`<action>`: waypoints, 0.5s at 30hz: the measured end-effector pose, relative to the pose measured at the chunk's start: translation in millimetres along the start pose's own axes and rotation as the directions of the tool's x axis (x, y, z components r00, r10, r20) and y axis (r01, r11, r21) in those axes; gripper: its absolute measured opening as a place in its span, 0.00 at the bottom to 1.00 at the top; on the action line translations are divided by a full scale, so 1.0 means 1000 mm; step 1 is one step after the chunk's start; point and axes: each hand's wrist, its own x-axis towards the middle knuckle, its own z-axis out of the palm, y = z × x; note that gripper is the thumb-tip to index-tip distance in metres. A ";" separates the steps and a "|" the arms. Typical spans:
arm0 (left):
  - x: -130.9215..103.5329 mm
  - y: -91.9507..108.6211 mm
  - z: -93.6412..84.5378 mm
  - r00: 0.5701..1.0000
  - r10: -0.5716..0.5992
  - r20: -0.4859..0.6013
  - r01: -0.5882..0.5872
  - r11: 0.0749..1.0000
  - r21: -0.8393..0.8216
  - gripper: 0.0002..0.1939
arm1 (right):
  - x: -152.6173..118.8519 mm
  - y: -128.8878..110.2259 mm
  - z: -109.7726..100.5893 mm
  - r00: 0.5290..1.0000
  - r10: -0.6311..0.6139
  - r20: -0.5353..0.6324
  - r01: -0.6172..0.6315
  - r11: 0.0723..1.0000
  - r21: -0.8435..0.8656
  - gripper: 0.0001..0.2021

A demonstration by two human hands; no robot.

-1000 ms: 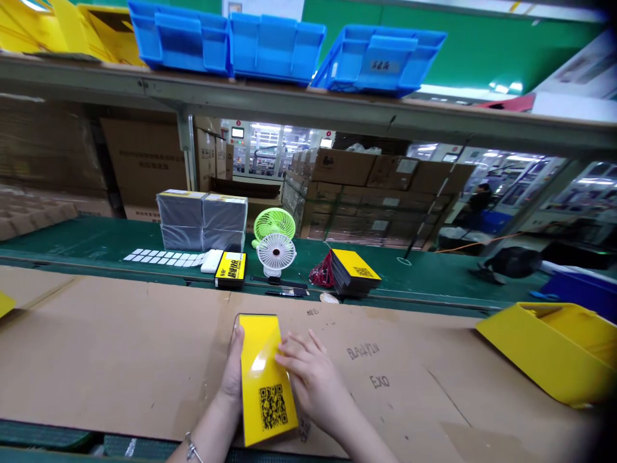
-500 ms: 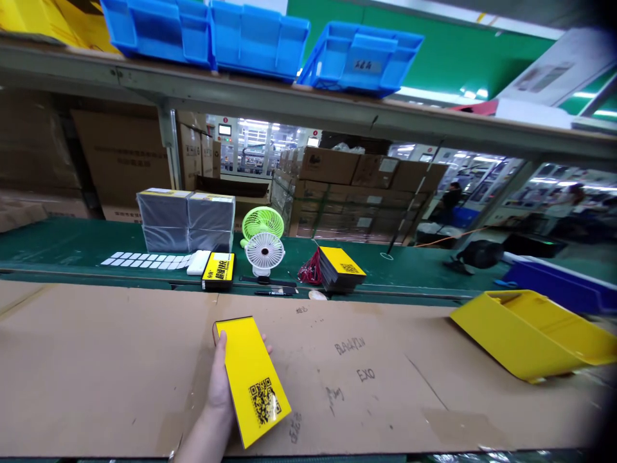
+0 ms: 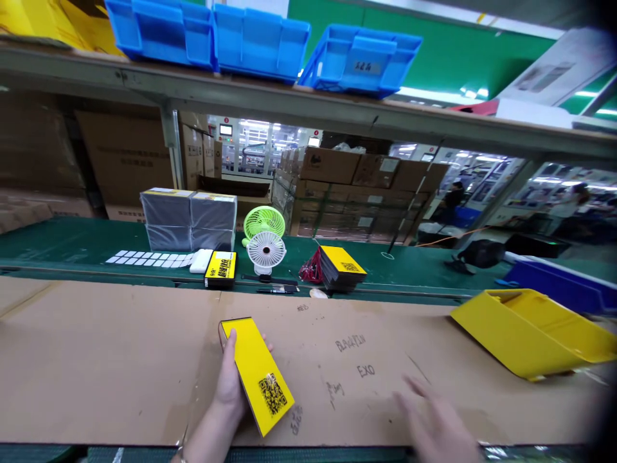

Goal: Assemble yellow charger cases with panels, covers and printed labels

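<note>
My left hand [image 3: 231, 379] is wrapped around a yellow box [image 3: 263, 376] with a black QR code near its lower end. The thumb lies on the box's left edge, and fingertips show past its right side. The box is tilted above the cardboard sheet [image 3: 144, 366]. Over the lower right of that sheet, my right hand [image 3: 436, 415] is blurred by motion. Its fingers look apart, and nothing shows in them.
Behind the cardboard stand a stack of yellow-topped boxes [image 3: 341, 267], a white fan [image 3: 267, 251], a green fan [image 3: 272, 218], a black-and-yellow box [image 3: 220, 269] and wrapped grey boxes [image 3: 190, 222]. A yellow bin [image 3: 511, 337] sits at right. Blue bins [image 3: 361, 61] line the shelf above.
My right hand has come into view at the lower right. My left hand and the yellow box have shifted slightly right, the box's lower end a little higher.
</note>
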 end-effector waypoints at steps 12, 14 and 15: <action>-0.039 0.030 -0.015 0.960 -0.150 0.238 -0.042 0.760 0.649 0.23 | -0.010 -0.135 0.092 0.740 -0.642 0.199 0.517 0.733 0.441 0.34; -0.055 0.062 -0.024 0.960 -0.135 0.243 -0.113 0.609 0.785 0.22 | -0.012 -0.119 0.098 0.760 -0.633 0.147 0.518 0.726 0.452 0.33; -0.060 0.082 -0.030 0.969 -0.074 0.237 -0.159 0.548 0.821 0.23 | -0.013 -0.113 0.101 0.773 -0.622 0.123 0.515 0.729 0.450 0.32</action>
